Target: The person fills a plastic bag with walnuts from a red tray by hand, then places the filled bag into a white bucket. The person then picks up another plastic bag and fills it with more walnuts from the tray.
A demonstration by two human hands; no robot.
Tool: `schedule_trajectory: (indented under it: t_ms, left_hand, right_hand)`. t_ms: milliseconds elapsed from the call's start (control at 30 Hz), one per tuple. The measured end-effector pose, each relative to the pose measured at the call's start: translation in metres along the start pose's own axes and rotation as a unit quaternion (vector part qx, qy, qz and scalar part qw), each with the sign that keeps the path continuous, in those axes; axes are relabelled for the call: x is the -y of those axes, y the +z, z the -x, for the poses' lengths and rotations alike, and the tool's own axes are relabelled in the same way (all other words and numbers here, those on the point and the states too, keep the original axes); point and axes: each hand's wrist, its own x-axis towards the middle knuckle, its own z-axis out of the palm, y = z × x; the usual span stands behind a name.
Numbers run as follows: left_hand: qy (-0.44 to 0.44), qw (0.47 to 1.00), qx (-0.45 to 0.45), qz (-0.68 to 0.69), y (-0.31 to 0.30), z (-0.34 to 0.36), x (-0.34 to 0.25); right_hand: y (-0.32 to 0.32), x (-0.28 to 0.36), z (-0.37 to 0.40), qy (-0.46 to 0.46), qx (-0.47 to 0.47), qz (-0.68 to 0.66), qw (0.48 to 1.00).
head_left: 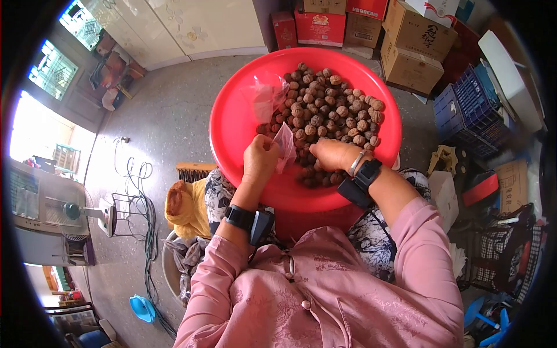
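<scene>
Over the basin's (229, 151) near half, our left hand (261, 158) pinches a bag (285, 143), seemingly to steady it; whether our curled right hand (336, 154) grasps anything, we cannot tell. Walnuts (328, 104) heap from the basin's middle rightward, probably for reach; plastic (268, 95) lies far left.

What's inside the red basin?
Loose walnuts and thin plastic bags, one held by the left hand. The right hand blocks part of the view; whatever lies beneath the walnuts is hidden.

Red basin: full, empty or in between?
Somewhere in between: the red basin holds walnuts across its middle and right, while bare red plastic shows at its left and near edge. Their depth I cannot tell.
</scene>
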Motion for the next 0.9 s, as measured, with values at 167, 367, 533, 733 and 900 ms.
schedule_trajectory:
  t_ms: [167, 367, 533, 733, 900]
  left_hand:
    - [0.021, 1.000, -0.013, -0.009, -0.003, 0.005, -0.012]
    - [0.012, 1.000, -0.002, 0.014, -0.005, 0.008, -0.018]
    - [0.018, 0.999, 0.007, 0.045, -0.001, 0.005, -0.007]
    - [-0.005, 0.997, 0.031, 0.077, -0.009, 0.012, -0.028]
    - [0.022, 0.998, 0.009, 0.059, -0.002, 0.001, -0.007]
  right_hand:
    - [0.000, 0.002, -0.004, 0.010, -0.059, -0.046, 0.997]
    - [-0.012, -0.002, 0.002, -0.114, -0.304, -0.174, 0.930]
    - [-0.031, 0.024, 0.019, -0.193, -0.327, -0.378, 0.844]
    - [-0.018, 0.031, 0.010, -0.159, -0.217, -0.398, 0.877]
    - [-0.012, 0.024, 0.007, -0.159, -0.261, -0.178, 0.935]
